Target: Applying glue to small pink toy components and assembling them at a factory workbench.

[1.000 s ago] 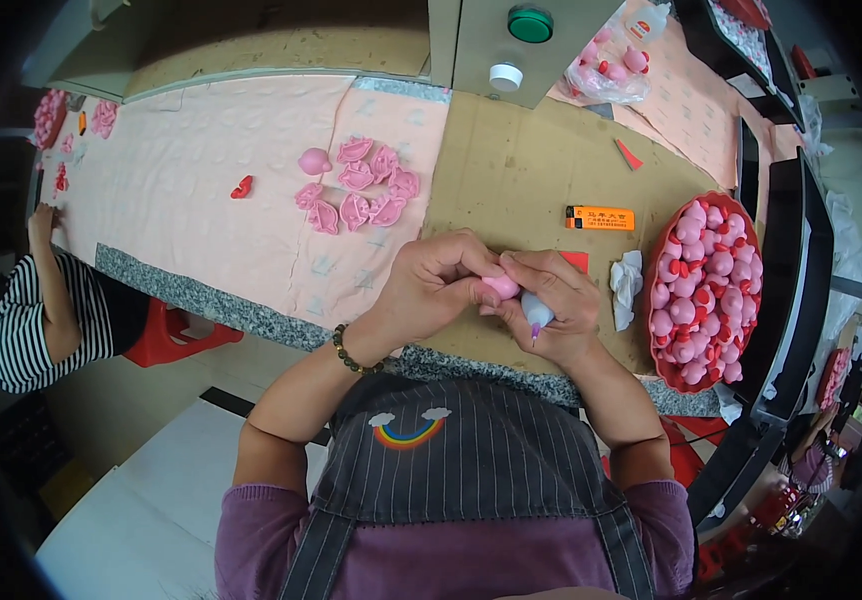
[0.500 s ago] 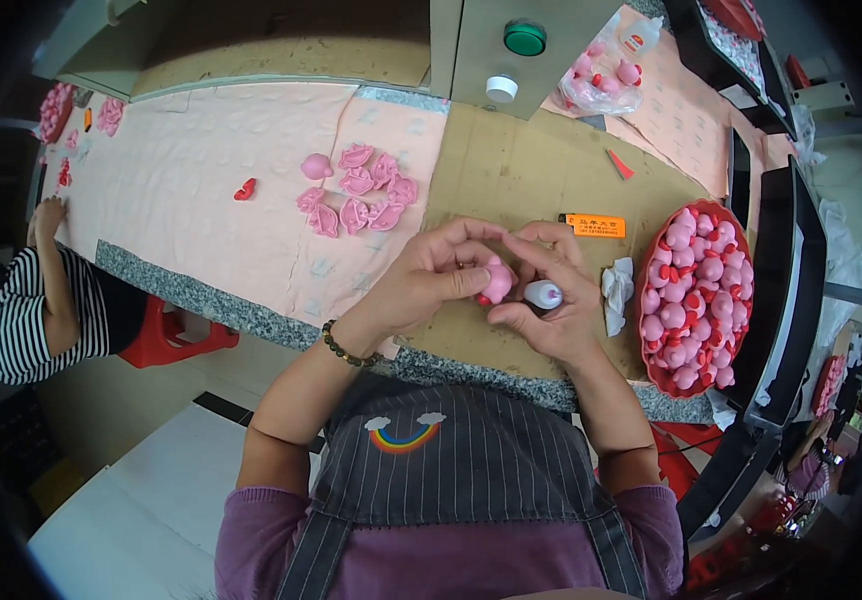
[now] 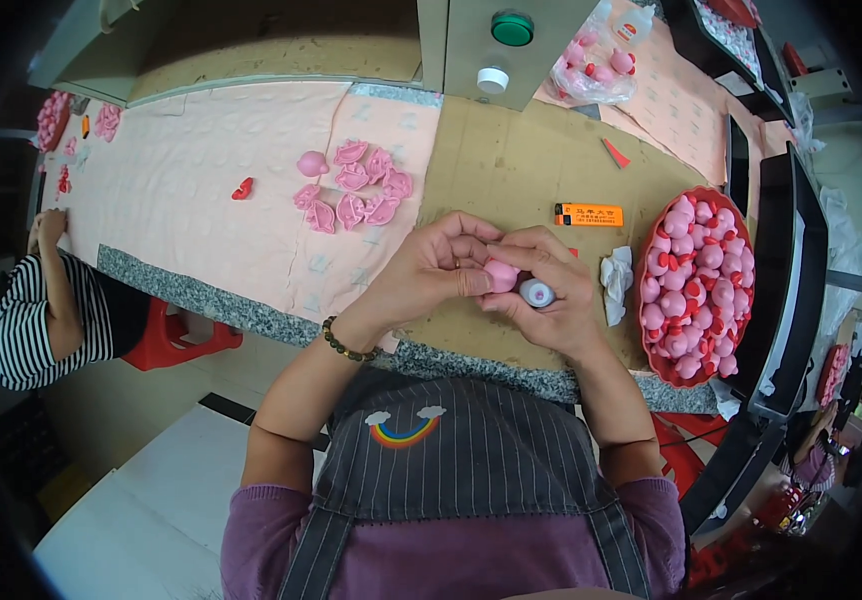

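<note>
My left hand pinches a small pink rounded toy piece just above the brown cardboard sheet. My right hand is closed around a small white-capped bottle and also touches the pink piece. Both hands meet at the bench's near edge. A cluster of flat pink pieces lies on the pink cloth to the left. A red basket heaped with pink and red pieces stands to the right.
An orange rectangular lighter and a crumpled white cloth lie beside the basket. A clear bag of pink pieces sits at the back. A person in a striped shirt works at far left. Dark trays line the right.
My hands have stayed together at the bench edge; the bottle has turned in my right hand so its white cap now faces up beside the pink piece.
</note>
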A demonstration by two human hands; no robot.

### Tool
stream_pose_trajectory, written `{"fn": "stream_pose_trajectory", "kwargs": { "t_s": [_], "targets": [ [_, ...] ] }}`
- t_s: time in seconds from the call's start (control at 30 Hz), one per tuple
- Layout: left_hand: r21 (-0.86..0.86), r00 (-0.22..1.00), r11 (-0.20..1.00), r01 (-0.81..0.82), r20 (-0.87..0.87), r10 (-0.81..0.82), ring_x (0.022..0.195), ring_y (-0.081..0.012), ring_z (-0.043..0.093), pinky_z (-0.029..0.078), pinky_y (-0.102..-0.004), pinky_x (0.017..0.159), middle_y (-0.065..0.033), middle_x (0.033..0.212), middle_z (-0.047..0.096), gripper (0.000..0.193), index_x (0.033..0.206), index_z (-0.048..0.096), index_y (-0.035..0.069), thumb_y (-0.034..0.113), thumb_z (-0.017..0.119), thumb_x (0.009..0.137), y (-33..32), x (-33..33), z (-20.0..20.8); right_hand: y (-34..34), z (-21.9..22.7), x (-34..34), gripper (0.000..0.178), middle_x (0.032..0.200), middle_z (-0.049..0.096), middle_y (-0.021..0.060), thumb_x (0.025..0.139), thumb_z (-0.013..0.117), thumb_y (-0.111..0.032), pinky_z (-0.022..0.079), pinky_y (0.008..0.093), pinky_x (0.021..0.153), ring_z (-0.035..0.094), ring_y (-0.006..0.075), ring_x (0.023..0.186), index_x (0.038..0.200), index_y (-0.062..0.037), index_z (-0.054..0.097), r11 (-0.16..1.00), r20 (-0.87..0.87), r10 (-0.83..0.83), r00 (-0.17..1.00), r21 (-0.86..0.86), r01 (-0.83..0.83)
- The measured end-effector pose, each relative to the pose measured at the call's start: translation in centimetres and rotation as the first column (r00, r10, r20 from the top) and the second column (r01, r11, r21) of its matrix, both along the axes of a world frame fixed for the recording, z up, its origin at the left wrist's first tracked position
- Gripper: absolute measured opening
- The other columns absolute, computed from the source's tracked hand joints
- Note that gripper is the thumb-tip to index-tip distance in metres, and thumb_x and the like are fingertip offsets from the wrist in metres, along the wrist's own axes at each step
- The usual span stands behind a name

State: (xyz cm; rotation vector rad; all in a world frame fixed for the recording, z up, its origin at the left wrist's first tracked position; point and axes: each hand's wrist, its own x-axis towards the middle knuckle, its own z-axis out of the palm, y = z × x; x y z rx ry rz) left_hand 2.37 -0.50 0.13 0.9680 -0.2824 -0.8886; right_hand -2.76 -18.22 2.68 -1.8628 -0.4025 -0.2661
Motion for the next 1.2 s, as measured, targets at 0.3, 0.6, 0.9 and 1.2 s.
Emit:
{"fn": "stream_pose_trajectory", "kwargs": {
  "t_s": [0.3, 0.6, 0.9, 1.2],
  "targets": [
    [-0.003, 0.97, 0.981, -0.195, 0.148, 0.193, 0.095, -0.0145, 0.059, 0.048, -0.0256, 0.081, -0.0124, 0.107, 0.059, 0.034, 0.108, 0.054, -0.003, -0.003, 0.065, 0.076, -0.2, -1.3, 0.3, 0.4, -1.0, -0.7, 0.045, 0.085, 0.061, 0.0098, 0.061, 0.081, -0.013, 0.045, 0.025, 0.066, 0.058, 0.0151, 0.075, 0.098, 0.003, 0.061, 0.984, -0.095, -0.044, 0.995, 0.17, 0.06],
    [-0.092, 0.96, 0.978, -0.185, 0.196, 0.2, 0.091, -0.0124, 0.059, 0.05, -0.0229, 0.076, -0.0103, 0.102, 0.059, 0.022, 0.097, 0.059, -0.003, -0.008, 0.062, 0.077, 0.1, -1.0, 0.3, 0.3, -1.2, -0.6, 0.048, 0.076, 0.062, 0.0098, 0.061, 0.081, -0.008, 0.046, 0.0249, 0.055, 0.059, 0.0158, 0.065, 0.103, 0.0017, 0.059, 0.994, 0.035, -0.032, 0.999, 0.11, 0.028],
    [-0.046, 0.924, 0.982, -0.183, 0.332, 0.188, 0.082, -0.0088, 0.057, 0.047, -0.0211, 0.071, -0.0048, 0.087, 0.055, 0.015, 0.091, 0.056, -0.001, -0.01, 0.057, 0.079, 0.0, -1.4, 0.0, 1.3, -1.7, -1.0, 0.047, 0.065, 0.059, 0.0119, 0.06, 0.081, -0.014, 0.044, 0.0263, 0.048, 0.058, 0.0197, 0.055, 0.099, -0.0004, 0.06, 0.994, 0.224, -0.109, 0.968, 0.016, 0.108],
    [-0.023, 0.919, 0.98, -0.197, 0.344, 0.192, 0.082, -0.0087, 0.056, 0.046, -0.0211, 0.071, -0.0049, 0.088, 0.055, 0.014, 0.09, 0.057, -0.001, -0.01, 0.057, 0.079, 0.1, -1.4, -0.1, 1.5, -1.9, -1.0, 0.041, 0.068, 0.061, 0.0146, 0.061, 0.081, -0.016, 0.045, 0.0263, 0.049, 0.059, 0.0211, 0.057, 0.092, 0.0013, 0.061, 0.992, 0.199, -0.123, 0.972, 0.001, 0.125]
  ]
}}
